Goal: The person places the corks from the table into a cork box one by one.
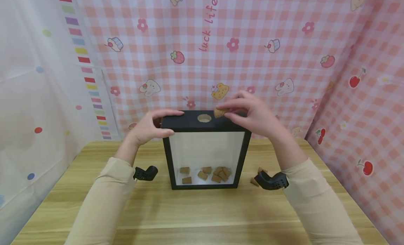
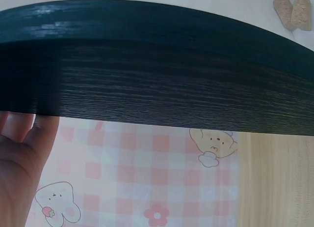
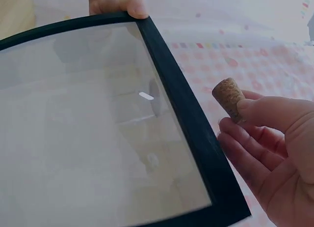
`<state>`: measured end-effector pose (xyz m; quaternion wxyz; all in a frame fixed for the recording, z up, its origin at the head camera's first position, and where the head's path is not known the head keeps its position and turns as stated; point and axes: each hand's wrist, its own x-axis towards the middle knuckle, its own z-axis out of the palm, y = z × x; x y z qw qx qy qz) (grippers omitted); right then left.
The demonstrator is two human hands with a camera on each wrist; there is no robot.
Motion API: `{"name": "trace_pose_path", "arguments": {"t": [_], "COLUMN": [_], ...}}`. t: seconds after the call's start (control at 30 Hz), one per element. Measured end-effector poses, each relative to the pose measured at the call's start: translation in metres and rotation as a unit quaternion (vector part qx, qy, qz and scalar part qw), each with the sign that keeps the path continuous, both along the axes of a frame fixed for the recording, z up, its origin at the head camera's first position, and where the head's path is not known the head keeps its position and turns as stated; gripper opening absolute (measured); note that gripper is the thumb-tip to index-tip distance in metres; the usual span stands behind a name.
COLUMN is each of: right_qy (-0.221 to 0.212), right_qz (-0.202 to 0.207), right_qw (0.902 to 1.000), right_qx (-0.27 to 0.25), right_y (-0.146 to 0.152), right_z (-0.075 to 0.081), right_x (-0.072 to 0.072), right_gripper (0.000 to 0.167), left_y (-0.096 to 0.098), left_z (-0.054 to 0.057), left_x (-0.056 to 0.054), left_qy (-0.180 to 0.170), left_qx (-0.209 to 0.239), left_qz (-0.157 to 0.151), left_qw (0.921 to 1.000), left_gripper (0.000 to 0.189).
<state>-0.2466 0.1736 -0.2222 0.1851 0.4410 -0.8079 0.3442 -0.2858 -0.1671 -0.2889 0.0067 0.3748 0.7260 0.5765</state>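
Note:
A black shadow-box frame [image 1: 167,160] with a clear front stands upright on the table, a round hole [image 1: 204,118] in its top edge. My left hand [image 1: 146,127] grips its upper left corner, thumb in front and fingers behind. Between the thumb and fingertips of my right hand [image 1: 252,113] is a wine cork [image 3: 228,97], held above the top edge just right of the hole. Inside the frame, several corks [image 1: 221,174] lie along the bottom, most of them piled toward the right.
More corks [image 1: 254,181] lie on the wooden table [image 1: 202,217] to the right of the frame, partly hidden by the black wrist mount [image 1: 271,180]. A pink checked cloth [image 1: 202,76] hangs close behind, with cloth on both sides as well.

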Motion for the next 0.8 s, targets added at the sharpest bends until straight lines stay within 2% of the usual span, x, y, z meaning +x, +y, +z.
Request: {"name": "trace_pose_path", "arguments": {"t": [0.17,0.37,0.6,0.8], "right_qy": [0.012,-0.001,-0.003,-0.015], "right_qz": [-0.011,-0.018,-0.048,-0.044], "right_qw": [0.9992,0.9976,0.993,0.9945], "right_qx": [0.037,0.067,0.108,0.094], "right_y": [-0.014,-0.028,-0.037,-0.037], "right_z": [0.002,0.005,0.005,0.005], "right_x": [-0.006,-0.013,-0.017,-0.019], "right_gripper": [0.027,0.024,0.023,0.022], "left_y": [0.0,0.0,0.0,0.0], "left_z": [0.0,0.0,0.0,0.0], "left_x": [0.0,0.0,0.0,0.0], "left_qy": [-0.002,0.0,-0.001,-0.004], "left_qx": [0.002,0.001,0.0,0.001], "left_qz": [-0.001,0.001,0.004,0.006], "left_qw": [1.0,1.0,1.0,1.0], "left_gripper": [0.051,0.051,0.051,0.051]}}
